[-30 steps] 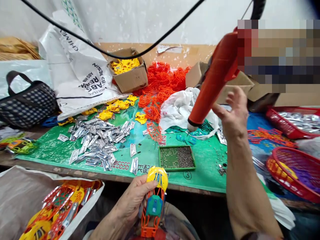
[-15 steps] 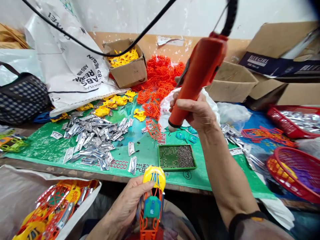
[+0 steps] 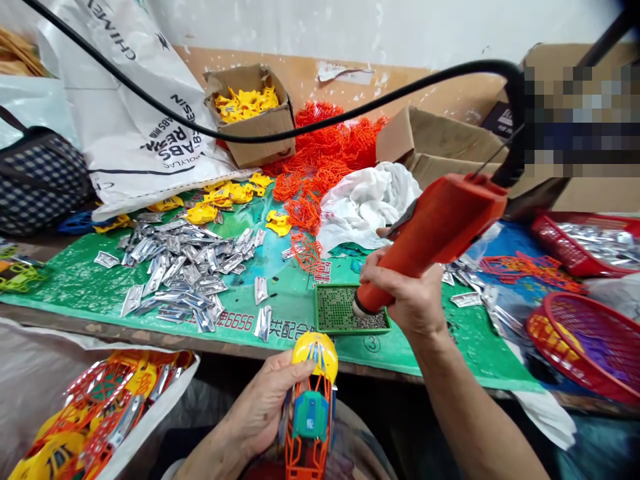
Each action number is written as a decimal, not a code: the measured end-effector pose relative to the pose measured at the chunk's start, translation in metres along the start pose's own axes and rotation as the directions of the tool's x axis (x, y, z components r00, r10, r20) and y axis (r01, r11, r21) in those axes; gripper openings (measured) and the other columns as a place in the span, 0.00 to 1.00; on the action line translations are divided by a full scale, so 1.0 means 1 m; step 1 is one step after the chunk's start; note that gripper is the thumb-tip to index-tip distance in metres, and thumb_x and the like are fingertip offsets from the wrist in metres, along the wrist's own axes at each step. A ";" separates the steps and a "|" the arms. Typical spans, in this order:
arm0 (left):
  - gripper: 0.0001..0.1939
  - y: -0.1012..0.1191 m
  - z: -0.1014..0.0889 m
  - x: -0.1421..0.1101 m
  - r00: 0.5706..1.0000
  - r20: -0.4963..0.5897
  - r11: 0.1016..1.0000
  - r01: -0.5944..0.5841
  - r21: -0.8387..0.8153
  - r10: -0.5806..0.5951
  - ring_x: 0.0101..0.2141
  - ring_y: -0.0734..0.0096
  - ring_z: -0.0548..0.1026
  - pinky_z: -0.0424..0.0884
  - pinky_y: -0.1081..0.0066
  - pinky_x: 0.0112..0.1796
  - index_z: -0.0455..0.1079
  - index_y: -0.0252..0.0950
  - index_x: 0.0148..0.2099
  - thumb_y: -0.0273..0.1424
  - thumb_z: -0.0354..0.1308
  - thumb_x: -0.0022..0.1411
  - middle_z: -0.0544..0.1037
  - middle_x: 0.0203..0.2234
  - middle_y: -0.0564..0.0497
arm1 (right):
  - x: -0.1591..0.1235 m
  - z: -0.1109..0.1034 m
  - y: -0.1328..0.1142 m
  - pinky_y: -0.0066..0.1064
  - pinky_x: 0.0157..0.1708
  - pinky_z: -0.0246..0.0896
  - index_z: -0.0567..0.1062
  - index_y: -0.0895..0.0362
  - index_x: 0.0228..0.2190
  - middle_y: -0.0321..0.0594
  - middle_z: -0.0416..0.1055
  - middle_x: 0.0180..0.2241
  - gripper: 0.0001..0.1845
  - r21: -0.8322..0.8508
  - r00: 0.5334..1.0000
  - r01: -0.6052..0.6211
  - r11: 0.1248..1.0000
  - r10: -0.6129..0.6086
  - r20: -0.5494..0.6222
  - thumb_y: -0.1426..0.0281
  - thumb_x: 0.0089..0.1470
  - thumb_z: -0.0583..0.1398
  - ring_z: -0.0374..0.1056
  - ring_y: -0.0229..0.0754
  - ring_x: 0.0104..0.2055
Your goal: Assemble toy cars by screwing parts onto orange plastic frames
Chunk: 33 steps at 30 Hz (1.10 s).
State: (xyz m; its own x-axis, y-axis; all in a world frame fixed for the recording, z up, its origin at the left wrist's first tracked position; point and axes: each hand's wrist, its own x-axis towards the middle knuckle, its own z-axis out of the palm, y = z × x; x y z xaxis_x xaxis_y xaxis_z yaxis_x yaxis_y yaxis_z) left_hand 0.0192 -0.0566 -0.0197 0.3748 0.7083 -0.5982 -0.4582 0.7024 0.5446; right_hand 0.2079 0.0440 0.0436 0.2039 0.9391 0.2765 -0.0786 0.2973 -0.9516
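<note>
My left hand [image 3: 267, 393] is closed on a toy car body [image 3: 311, 415] with a yellow front, a teal middle piece and an orange frame, held low by the table's front edge. My right hand [image 3: 413, 297] grips a red electric screwdriver [image 3: 430, 233], tilted with its tip down at a green tray [image 3: 320, 328]. Small dark screws [image 3: 377, 322] fill the tray's right part; a grid of holes shows on its left. Whether the tip touches a screw I cannot tell.
Silver strips [image 3: 185, 267] lie piled at left, near yellow parts [image 3: 230, 193]. Orange frames [image 3: 325, 147] heap up behind. A black cable [image 3: 320, 127] hangs across the view. Red baskets [image 3: 555, 353] stand at right; an open bag of assembled pieces [image 3: 100, 407] is at lower left.
My right hand has lowered the screwdriver, bringing its tip from above the table down to the screw tray. The cable has swung lower. My left hand keeps its hold on the toy car body.
</note>
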 end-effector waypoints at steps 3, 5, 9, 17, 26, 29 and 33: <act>0.15 0.000 0.001 0.001 1.000 -0.010 1.000 -0.005 0.012 0.005 0.22 0.69 0.77 0.73 0.73 0.27 0.78 0.31 0.37 0.35 0.72 0.48 0.80 0.23 0.47 | -0.005 0.002 0.006 0.34 0.27 0.63 0.74 0.57 0.23 0.33 0.71 0.23 0.09 0.023 0.999 0.002 1.000 -0.001 -0.052 0.73 0.37 0.69 0.65 0.37 0.24; 0.15 -0.001 0.000 0.002 1.000 -0.020 1.000 -0.004 0.013 0.004 0.22 0.70 0.77 0.73 0.73 0.26 0.78 0.31 0.38 0.35 0.71 0.49 0.80 0.23 0.47 | -0.005 0.004 0.010 0.34 0.26 0.63 0.74 0.56 0.22 0.33 0.70 0.22 0.09 0.036 0.998 -0.003 0.999 0.005 -0.059 0.73 0.37 0.69 0.64 0.37 0.24; 0.16 -0.003 0.001 0.003 0.999 -0.036 1.000 0.007 0.021 -0.007 0.22 0.70 0.77 0.72 0.74 0.26 0.78 0.31 0.39 0.35 0.71 0.49 0.81 0.25 0.46 | -0.006 0.004 0.016 0.34 0.25 0.63 0.73 0.56 0.22 0.33 0.69 0.22 0.09 0.030 0.999 -0.006 1.000 0.007 -0.054 0.72 0.38 0.69 0.63 0.37 0.23; 0.17 -0.005 0.003 0.005 0.999 -0.035 0.998 0.018 0.056 -0.016 0.21 0.73 0.75 0.70 0.76 0.24 0.78 0.29 0.35 0.36 0.72 0.48 0.80 0.23 0.47 | -0.008 0.004 0.019 0.33 0.26 0.63 0.74 0.57 0.21 0.32 0.71 0.22 0.07 0.079 0.999 -0.022 0.997 0.025 -0.040 0.74 0.38 0.68 0.64 0.36 0.23; 0.14 -0.011 0.003 0.004 1.000 -0.023 0.998 0.019 0.053 -0.018 0.19 0.75 0.72 0.69 0.77 0.23 0.78 0.29 0.34 0.36 0.71 0.49 0.78 0.21 0.48 | -0.010 0.006 0.019 0.34 0.24 0.63 0.75 0.56 0.19 0.33 0.71 0.22 0.06 0.061 0.998 0.027 0.998 -0.023 -0.056 0.75 0.37 0.68 0.65 0.37 0.23; 0.13 -0.014 0.003 0.003 1.000 -0.020 0.998 0.025 0.055 -0.024 0.19 0.77 0.71 0.68 0.78 0.23 0.77 0.29 0.31 0.35 0.70 0.49 0.76 0.19 0.49 | -0.012 0.008 0.017 0.34 0.24 0.63 0.75 0.56 0.19 0.33 0.71 0.22 0.06 0.044 0.998 0.041 0.998 -0.038 -0.058 0.75 0.37 0.67 0.65 0.37 0.23; 0.13 -0.019 0.004 0.002 0.999 -0.031 0.998 0.013 0.057 -0.011 0.19 0.76 0.71 0.68 0.78 0.24 0.77 0.29 0.30 0.36 0.70 0.50 0.76 0.18 0.49 | -0.011 0.009 0.017 0.33 0.24 0.64 0.75 0.56 0.20 0.33 0.71 0.21 0.06 0.017 0.997 0.053 0.998 -0.052 -0.059 0.75 0.36 0.67 0.65 0.37 0.23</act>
State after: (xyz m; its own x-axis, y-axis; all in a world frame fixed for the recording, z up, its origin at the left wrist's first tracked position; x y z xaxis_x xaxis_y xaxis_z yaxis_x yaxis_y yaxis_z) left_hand 0.0315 -0.0676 -0.0291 0.3544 0.6976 -0.6227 -0.4061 0.7146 0.5695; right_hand 0.1951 0.0403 0.0257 0.2650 0.9107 0.3169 -0.0846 0.3494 -0.9332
